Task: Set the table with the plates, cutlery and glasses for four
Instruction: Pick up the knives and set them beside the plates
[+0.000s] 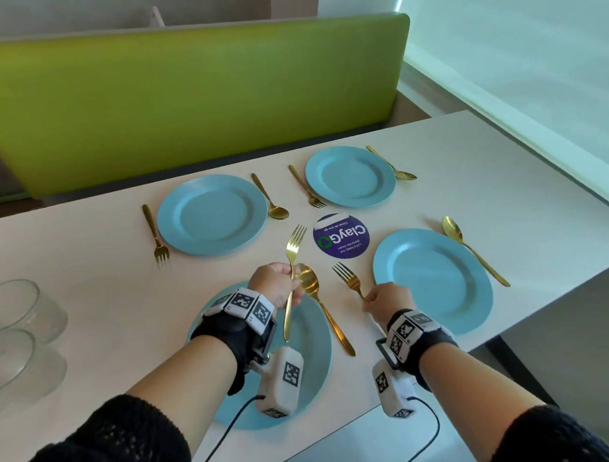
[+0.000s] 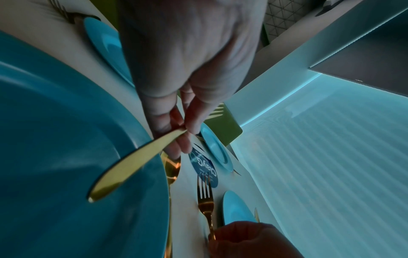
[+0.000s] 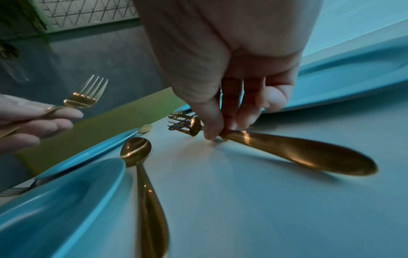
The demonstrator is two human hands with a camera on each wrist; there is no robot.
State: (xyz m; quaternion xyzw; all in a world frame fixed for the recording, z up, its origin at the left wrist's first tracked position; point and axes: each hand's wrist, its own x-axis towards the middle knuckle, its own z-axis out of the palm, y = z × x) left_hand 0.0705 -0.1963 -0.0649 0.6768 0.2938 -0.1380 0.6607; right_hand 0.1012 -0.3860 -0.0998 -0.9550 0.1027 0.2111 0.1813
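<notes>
The left hand (image 1: 271, 281) pinches a gold fork (image 1: 291, 270) partway along its handle, fingers (image 2: 189, 125) clamped on it, and holds it off the worktop (image 1: 92, 295), tines pointing away, above the right rim of the near left plate (image 1: 311, 360). The right hand (image 1: 386, 299) has its fingers (image 3: 212, 122) closed on the handle of a second fork (image 1: 347, 281); in the right wrist view that handle's end lies on the worktop, just left of the near right plate (image 1: 431, 280). A spoon (image 1: 323, 305) lies between the two hands, just beside the near left plate, its bowl under the lifted fork. Another spoon (image 1: 470, 249) lies right of the near right plate.

Across the worktop sit two far plates: the left one (image 1: 212, 215) with a fork (image 1: 155, 230) on its left and a spoon (image 1: 270, 198) on its right, the right one (image 1: 350, 177) likewise flanked by a fork (image 1: 307, 188) and a spoon (image 1: 392, 164). A round purple sticker (image 1: 341, 236) sits among the four plates. Clear glasses (image 1: 13, 335) stand together at the worktop's left edge, well apart from the settings. A green bench (image 1: 178, 92) runs behind.
</notes>
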